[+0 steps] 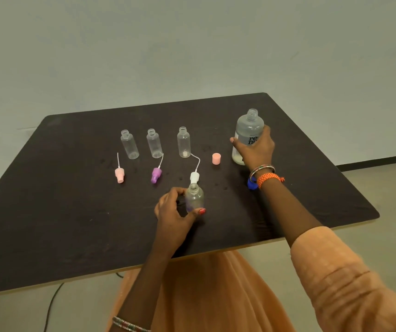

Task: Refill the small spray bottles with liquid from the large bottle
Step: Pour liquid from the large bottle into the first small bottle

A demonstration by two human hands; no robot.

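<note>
Large clear plastic bottle with dark lettering (249, 130) stands uncapped near the right side of the dark brown tabletop (72, 224), and your right hand (255, 147) wraps around its lower body, fingers curled on the label. A little pale liquid shows at its base. Just left of it sits a small pink cap (216, 158), upright on the table.

Your left hand (173, 212) grips a small clear spray bottle (194, 197) close to the near edge, thumb across its front and fingers behind; its neck is open and it stands upright, though you cannot tell whether its base touches the table.

Three more small clear empty bottles (154, 143) stand in a row farther back, all without tops. In front of them lie three spray heads with thin dip tubes: a pink spray head (119, 174) on the left, a purple spray head (156, 174) in the middle, and a white spray head (194, 176) just beyond the bottle you hold, its tube curving up toward the rightmost bottle of the row.

A blue object (252, 183) lies partly hidden under your right wrist, beside the orange thread wristband (267, 179).
</note>
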